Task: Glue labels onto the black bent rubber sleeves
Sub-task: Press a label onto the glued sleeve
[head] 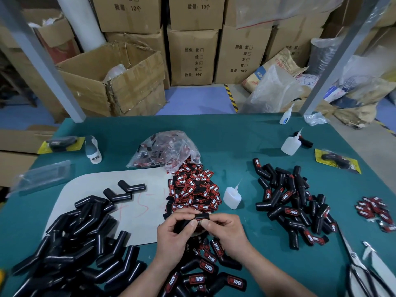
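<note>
Pressing what looks like a red-and-black label onto a black bent rubber sleeve, a worker holds the piece over the green counter, just in front of a loose heap of labels. The left hand has its grip curled round the sleeve's lower leg. The right hand pinches the upper end between thumb and forefinger, though the fingers hide most of the label, so how it sits cannot be read with certainty.

The step in hand appears to be seating a glued label. The next move calls for firm, even pressure until the bond takes, then setting the piece among the finished sleeves at right or those nearest the worker. A glue bottle with a thin nozzle stands just right of the label heap, within reach for the next one. Unlabelled sleeves lie piled at left, partly on a pale board.
</note>
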`<state>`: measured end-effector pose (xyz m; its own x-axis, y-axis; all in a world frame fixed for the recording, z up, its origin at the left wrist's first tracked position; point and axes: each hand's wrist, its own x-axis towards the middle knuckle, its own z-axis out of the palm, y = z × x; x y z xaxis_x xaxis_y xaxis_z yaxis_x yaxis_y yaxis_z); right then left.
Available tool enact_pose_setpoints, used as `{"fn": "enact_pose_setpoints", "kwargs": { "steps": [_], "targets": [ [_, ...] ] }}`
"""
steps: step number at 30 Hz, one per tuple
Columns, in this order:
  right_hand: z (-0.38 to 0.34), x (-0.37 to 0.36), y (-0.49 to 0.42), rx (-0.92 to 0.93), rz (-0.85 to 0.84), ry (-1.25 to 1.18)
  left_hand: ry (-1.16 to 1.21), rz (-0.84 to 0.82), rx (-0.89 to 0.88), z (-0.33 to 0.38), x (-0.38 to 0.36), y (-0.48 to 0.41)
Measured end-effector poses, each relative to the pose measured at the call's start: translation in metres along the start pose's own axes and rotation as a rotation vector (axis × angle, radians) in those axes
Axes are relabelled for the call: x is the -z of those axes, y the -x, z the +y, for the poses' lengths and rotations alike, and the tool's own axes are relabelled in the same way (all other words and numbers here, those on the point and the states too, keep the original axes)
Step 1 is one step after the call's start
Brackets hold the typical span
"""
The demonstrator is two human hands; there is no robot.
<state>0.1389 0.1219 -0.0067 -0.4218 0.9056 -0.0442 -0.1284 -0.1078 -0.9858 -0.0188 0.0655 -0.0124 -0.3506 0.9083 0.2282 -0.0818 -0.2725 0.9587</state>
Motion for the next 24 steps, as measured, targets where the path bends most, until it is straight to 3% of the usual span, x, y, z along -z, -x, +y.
{"fn": "enact_pose_setpoints", "kwargs": {
  "steps": [24],
  "targets": [
    [0.0022, 0.0033, -0.0006, -0.063, -0.011, 0.054, -0.026, -0.011, -0.004, 0.0007, -0.0004, 0.0008]
  ]
}}
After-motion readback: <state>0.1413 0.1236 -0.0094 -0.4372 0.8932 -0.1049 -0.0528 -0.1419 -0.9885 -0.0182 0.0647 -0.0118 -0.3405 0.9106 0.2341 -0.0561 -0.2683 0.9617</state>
